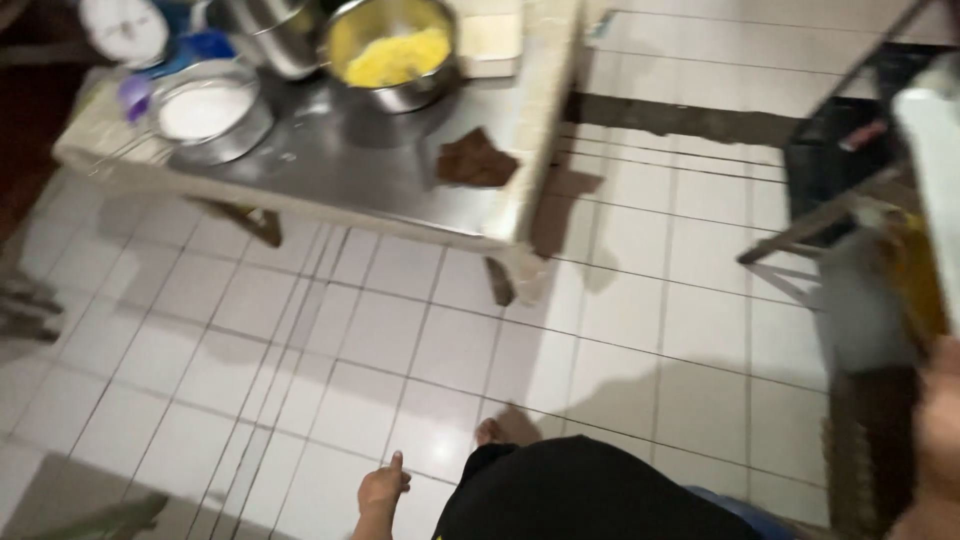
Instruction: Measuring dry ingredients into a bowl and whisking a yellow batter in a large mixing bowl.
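A: Quick pass. Where's your left hand?

B: Your left hand (pixel 383 488) hangs low at the bottom of the view, over the white tiled floor (pixel 300 380). Fingers curled in loosely, thumb sticking up, nothing in it. It touches nothing. Just right of it is your black garment (pixel 590 495), with a bare foot (pixel 489 431) showing at its top edge on the tiles.

A: And your right?

B: Your right hand (pixel 942 420) is at the far right edge, blurred and cut off by the frame. It's up against a tall dark and grey thing (pixel 868 330) with a yellow part, beside a white upright piece (pixel 935 170). Can't tell whether your fingers are clamped on it or just near; too smeared.

A: What's around you?

B: Ahead, well apart from both hands, a low steel-topped table (pixel 330 160) with a pale rim. On it: a steel bowl of yellow crumbly stuff (pixel 395 55) at the back, a round pan of white powder (pixel 207 108) to the left, a second steel pot (pixel 270 30) between them at the rear, a white dial scale (pixel 125 28) in the far left corner, and a brown rag (pixel 475 160) near the table's right edge.

A: Anything else?

B: A dark crate (pixel 850 140) at upper right, behind a slanted metal frame (pixel 820 225).
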